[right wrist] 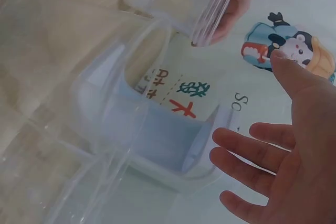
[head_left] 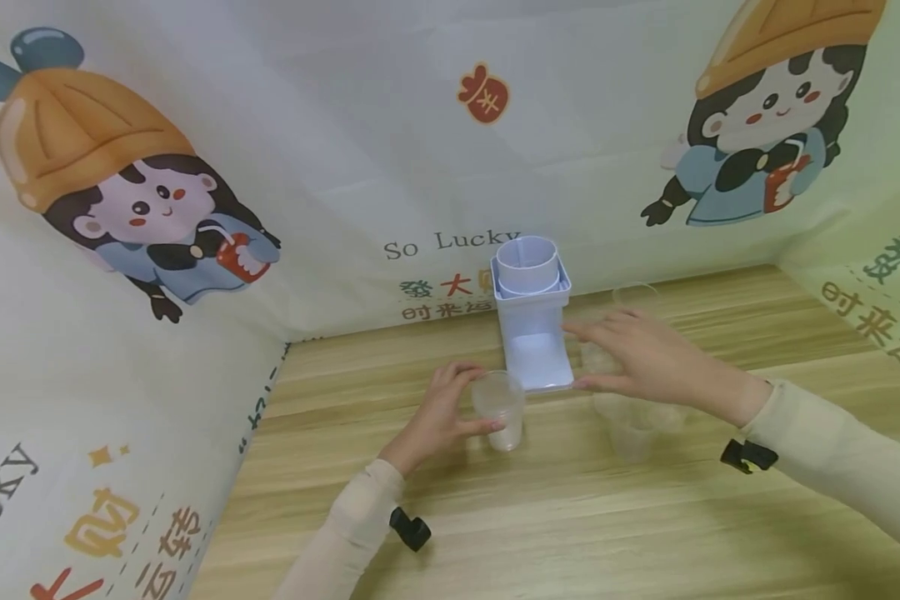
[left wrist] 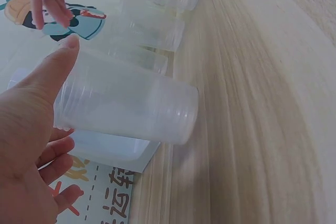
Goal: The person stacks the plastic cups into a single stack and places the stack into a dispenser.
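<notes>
On the wooden table, a small stack of clear plastic cups [head_left: 506,417] stands upright in front of a pale lavender plastic holder [head_left: 534,321]. My left hand [head_left: 441,417] grips these cups near the rim, thumb on one side and fingers on the other; several rims show nested together in the right wrist view [right wrist: 210,18]. The holder has an upright back, a flat base and a round tube [head_left: 528,265] set in its square top. My right hand [head_left: 645,357], fingers spread and nothing in its grasp, hovers by the holder's right side, above more clear cups [head_left: 632,433].
Those other clear cups stand close together to the right of the holder, partly behind my right hand and forearm. A printed cloth [head_left: 345,167] with cartoon figures and lettering hangs behind the table and along both sides. The wooden tabletop [head_left: 540,525] reaches toward me.
</notes>
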Tool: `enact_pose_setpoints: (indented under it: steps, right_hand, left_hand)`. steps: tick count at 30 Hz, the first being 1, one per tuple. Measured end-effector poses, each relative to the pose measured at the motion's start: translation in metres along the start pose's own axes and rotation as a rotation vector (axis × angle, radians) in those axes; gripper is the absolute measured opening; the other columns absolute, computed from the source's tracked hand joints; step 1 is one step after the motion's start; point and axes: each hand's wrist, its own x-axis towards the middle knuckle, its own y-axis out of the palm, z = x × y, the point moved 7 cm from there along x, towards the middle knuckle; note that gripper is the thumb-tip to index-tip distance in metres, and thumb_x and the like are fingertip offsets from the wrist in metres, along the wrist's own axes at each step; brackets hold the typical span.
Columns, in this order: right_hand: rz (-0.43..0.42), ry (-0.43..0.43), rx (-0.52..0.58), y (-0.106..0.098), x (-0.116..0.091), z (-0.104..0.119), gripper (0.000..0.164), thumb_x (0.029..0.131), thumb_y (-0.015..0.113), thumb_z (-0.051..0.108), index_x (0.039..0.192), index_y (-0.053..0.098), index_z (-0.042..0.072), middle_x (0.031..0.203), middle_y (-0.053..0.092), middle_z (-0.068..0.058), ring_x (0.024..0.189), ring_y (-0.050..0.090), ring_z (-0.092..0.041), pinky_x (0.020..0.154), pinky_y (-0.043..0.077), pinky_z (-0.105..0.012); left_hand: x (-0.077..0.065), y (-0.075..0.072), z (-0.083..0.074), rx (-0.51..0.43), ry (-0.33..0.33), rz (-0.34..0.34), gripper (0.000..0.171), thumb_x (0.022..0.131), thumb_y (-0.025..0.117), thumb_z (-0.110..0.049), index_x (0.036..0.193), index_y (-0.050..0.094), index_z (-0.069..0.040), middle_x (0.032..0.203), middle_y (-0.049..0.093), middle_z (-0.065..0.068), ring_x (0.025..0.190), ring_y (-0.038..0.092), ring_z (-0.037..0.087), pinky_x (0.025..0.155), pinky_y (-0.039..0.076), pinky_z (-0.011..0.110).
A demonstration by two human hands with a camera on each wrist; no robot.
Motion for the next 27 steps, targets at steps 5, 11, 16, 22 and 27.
enact_pose_setpoints:
  steps: [5, 11, 16, 22, 27]
  right_hand:
    - [0.003, 0.019, 0.005, 0.003, -0.011, -0.007, 0.067, 0.085, 0.073, 0.050, 0.133, 0.058, 0.007, 0.124, 0.070, -0.009, 0.115, 0.062, -0.031, 0.106, 0.043, -0.056]
    - [-0.016, 0.060, 0.008, 0.007, -0.025, -0.015, 0.060, 0.082, 0.076, 0.049, 0.121, 0.061, 0.007, 0.110, 0.071, -0.005, 0.105, 0.063, -0.027, 0.100, 0.046, -0.054]
    - [-0.034, 0.070, -0.004, 0.010, -0.036, -0.020, 0.054, 0.080, 0.077, 0.052, 0.110, 0.062, 0.011, 0.104, 0.070, -0.003, 0.100, 0.063, -0.025, 0.096, 0.048, -0.051]
    - [-0.078, 0.022, -0.039, 0.009, -0.046, -0.023, 0.055, 0.073, 0.080, 0.055, 0.102, 0.057, 0.014, 0.094, 0.066, 0.001, 0.092, 0.060, -0.020, 0.086, 0.050, -0.045]
    - [-0.037, 0.024, -0.057, 0.014, -0.051, -0.023, 0.058, 0.072, 0.078, 0.062, 0.099, 0.059, 0.015, 0.095, 0.067, 0.001, 0.094, 0.061, -0.020, 0.086, 0.050, -0.046]
  left_hand:
    - [-0.001, 0.002, 0.000, -0.007, 0.014, 0.002, 0.081, 0.073, 0.087, -0.034, 0.140, 0.051, -0.007, 0.147, 0.044, 0.018, 0.140, 0.034, 0.033, 0.116, 0.033, 0.056]
    - [0.000, 0.002, -0.001, -0.020, 0.024, -0.004, 0.078, 0.075, 0.086, -0.032, 0.140, 0.052, -0.008, 0.147, 0.044, 0.017, 0.140, 0.033, 0.033, 0.117, 0.033, 0.055]
    - [0.000, 0.001, -0.002, -0.012, 0.033, -0.019, 0.074, 0.076, 0.086, -0.032, 0.138, 0.054, -0.008, 0.146, 0.045, 0.014, 0.140, 0.034, 0.034, 0.116, 0.034, 0.055]
    - [0.001, 0.001, -0.003, -0.020, 0.037, -0.024, 0.071, 0.076, 0.086, -0.032, 0.136, 0.056, -0.007, 0.144, 0.045, 0.012, 0.139, 0.034, 0.034, 0.114, 0.035, 0.055]
    - [0.001, 0.000, -0.005, -0.028, 0.053, -0.040, 0.069, 0.076, 0.086, -0.030, 0.134, 0.058, -0.006, 0.143, 0.046, 0.015, 0.138, 0.035, 0.035, 0.113, 0.036, 0.056]
